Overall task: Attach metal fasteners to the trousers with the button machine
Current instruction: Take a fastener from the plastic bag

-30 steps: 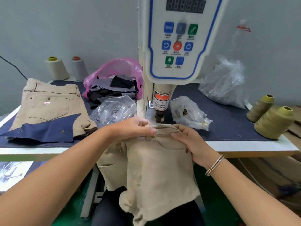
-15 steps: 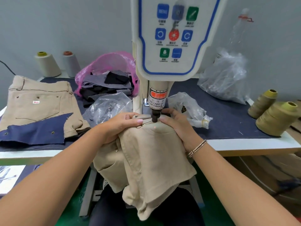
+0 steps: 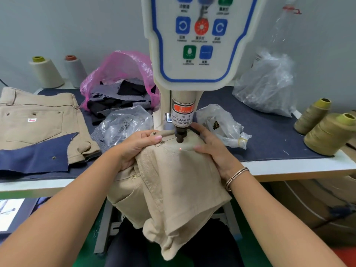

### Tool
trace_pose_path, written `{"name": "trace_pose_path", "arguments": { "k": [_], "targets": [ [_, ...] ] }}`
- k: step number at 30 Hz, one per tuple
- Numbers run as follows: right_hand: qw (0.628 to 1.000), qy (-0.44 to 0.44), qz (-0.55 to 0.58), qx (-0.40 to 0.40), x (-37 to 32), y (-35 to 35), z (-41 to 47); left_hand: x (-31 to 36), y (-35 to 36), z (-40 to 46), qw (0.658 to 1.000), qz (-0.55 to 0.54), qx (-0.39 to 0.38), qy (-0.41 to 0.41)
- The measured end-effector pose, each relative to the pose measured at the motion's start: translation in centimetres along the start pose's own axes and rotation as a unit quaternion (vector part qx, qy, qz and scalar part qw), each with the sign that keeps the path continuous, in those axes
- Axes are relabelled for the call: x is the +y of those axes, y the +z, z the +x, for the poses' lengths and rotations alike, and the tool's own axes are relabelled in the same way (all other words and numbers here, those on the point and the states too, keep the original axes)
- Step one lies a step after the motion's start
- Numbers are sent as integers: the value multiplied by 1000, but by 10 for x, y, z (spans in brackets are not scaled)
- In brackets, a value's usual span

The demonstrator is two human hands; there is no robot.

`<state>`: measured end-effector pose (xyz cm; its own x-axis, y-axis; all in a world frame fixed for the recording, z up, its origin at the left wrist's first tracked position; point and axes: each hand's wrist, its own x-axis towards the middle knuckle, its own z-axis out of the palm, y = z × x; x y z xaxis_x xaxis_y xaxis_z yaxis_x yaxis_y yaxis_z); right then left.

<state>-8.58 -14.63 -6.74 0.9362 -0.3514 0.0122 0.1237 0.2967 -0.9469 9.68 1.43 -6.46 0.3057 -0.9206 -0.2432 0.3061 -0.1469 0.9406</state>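
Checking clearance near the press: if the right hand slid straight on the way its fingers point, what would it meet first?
Probably the machine's dark punch head. The right hand lies on the trousers, fingers pointing up-left toward it, fingertips already close; depth is unclear.

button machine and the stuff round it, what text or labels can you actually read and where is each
"WARNI", cut off: orange band on the machine head
"AKE CARE OF" / "OUR FINGER", first letters hidden: white label below that band
Characters above those lines: too blurred to read
Captions under the panel buttons: too small to read
Red-and-white tag on the folded trousers: unreadable
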Motion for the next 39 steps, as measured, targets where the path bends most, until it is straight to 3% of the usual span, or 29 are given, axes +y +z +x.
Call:
{"name": "trace_pose_path", "arguments": {
  "k": [10,39],
  "targets": [
    [998,9,-4,68,3,1,6,-2,4,-1,999,-23,37,13],
    [998,23,5,58,2,3,5,1,4,-3,998,-61,18,12]
  ]
}}
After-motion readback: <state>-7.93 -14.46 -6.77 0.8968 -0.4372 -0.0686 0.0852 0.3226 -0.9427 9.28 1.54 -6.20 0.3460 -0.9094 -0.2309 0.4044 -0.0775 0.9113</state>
